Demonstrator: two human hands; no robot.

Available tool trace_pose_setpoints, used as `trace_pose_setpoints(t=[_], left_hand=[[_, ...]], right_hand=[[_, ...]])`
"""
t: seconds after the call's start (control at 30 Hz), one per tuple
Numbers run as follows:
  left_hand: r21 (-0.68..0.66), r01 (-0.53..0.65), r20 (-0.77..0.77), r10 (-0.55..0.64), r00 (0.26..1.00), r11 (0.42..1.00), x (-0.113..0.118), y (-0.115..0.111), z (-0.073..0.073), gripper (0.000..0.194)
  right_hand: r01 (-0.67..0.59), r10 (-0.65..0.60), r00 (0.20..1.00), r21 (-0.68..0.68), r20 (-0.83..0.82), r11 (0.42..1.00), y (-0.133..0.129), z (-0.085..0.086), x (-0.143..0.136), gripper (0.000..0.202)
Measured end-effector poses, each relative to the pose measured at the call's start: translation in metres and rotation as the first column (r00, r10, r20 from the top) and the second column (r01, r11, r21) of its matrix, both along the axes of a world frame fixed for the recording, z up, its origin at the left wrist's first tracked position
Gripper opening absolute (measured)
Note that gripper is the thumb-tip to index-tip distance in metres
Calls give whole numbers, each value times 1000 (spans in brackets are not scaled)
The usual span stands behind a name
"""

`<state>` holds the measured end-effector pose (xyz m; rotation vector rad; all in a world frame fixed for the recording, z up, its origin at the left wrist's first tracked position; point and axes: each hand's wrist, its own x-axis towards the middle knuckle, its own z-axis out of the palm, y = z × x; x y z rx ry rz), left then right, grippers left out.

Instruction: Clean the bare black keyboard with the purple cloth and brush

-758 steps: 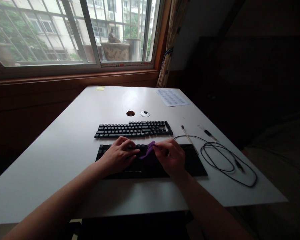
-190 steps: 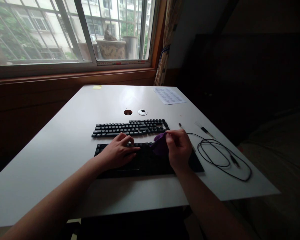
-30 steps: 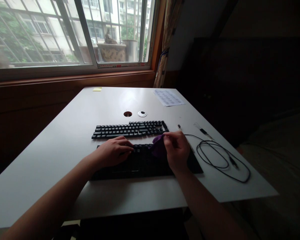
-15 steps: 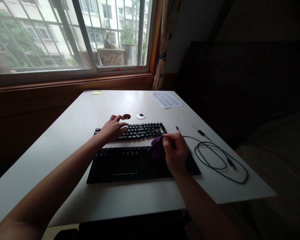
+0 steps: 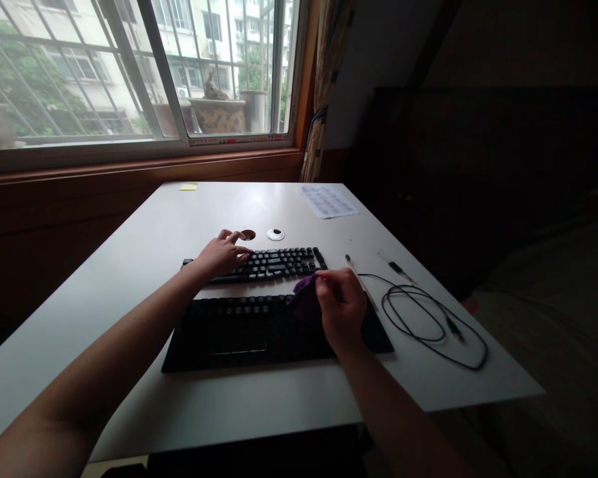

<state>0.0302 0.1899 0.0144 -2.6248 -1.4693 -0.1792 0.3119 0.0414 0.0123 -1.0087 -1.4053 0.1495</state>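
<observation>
My left hand (image 5: 220,255) rests at the left part of a block of black keycaps (image 5: 274,262) set out in rows on the table. Its fingers are apart, and the fingertips are at the keycaps; whether they touch one is too small to tell. In my right hand (image 5: 343,302) a purple cloth (image 5: 305,297) is pinched between thumb and fingers. The cloth hangs over the right part of a black keyboard (image 5: 189,345) nearer to me. A row of keycaps lines the keyboard's far edge, while the dark area in front of it shows few details.
Right of the keyboard lie a coiled black cable (image 5: 396,318), a thin brush-like stick (image 5: 355,272) and a small black-and-clear tool (image 5: 396,267). Printed papers (image 5: 329,201), a yellow sticky note (image 5: 188,187), a round hole (image 5: 248,235) and a round silver cover (image 5: 276,234) are farther back on the white table (image 5: 129,245).
The view has shifted slightly, so everything sits a little farther left. Both hands keep nearly the same places; the purple cloth stays in my right hand.
</observation>
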Motion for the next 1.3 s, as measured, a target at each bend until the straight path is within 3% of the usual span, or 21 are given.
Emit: trace_pose_setpoints(t=[0.53,0.77,1.03,1.3], left_hand=[[70,16,-60,-12,998,997,2,-3,-1,33],[69,-13,-74,18,997,998,-8,-3,2,35],[34,-45,-14,45,999,998,-32,10,2,38],[4,-46,44,46,998,999,-39,28,-2,32]], right_hand=[[9,-9,1000,18,20,1000,-1,3,-1,7],[13,-13,1000,-1,20,1000,-1,2,0,7],[6,-6,1000,10,17,1000,0,1,0,7],[5,-5,1000,18,23,1000,-1,1,-1,7]])
